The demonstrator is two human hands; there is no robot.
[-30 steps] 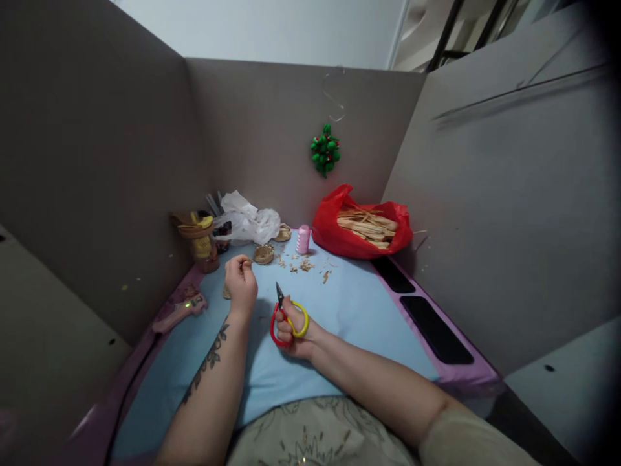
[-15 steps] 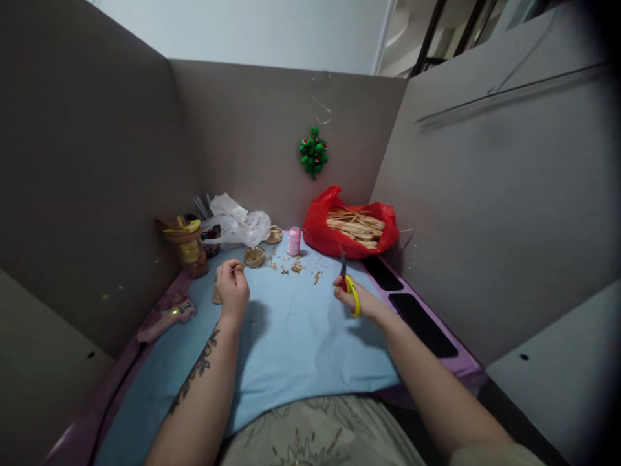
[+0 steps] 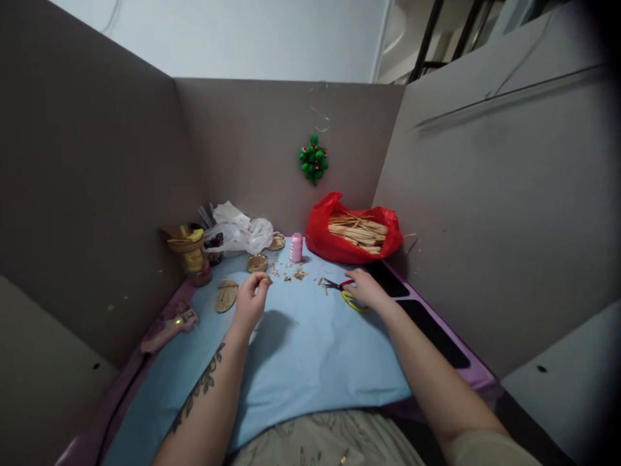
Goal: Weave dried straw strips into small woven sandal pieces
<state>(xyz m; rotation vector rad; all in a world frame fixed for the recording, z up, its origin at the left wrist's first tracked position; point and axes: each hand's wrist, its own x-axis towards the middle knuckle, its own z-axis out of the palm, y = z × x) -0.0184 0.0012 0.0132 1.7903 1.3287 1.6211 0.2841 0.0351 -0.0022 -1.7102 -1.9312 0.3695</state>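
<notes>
3 woven pcs (image 3: 226, 296), 1 pink spool (image 3: 296, 248), 1 red bag (image 3: 317, 234) w/ straw (image 3: 359, 233), 2 blk pads (image 3: 433, 333) on R side of tbl. Cup (image 3: 195, 259) print, if any, too sm. to read. L hand (image 3: 253, 291) clenched, fingertips pinching sm. brown bit (image 3: 270, 281). R hand (image 3: 363, 288) part-curled, touching red handle of 1 pr scissors (image 3: 334, 285) on blue cloth (image 3: 320, 343); can't tell if gripped.

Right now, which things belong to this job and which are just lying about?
Likely in the job:
scissors at the right hand
pale strips in the red bag
woven pieces
clippings

Probably just lying about:
white plastic bag
two black pads
</notes>
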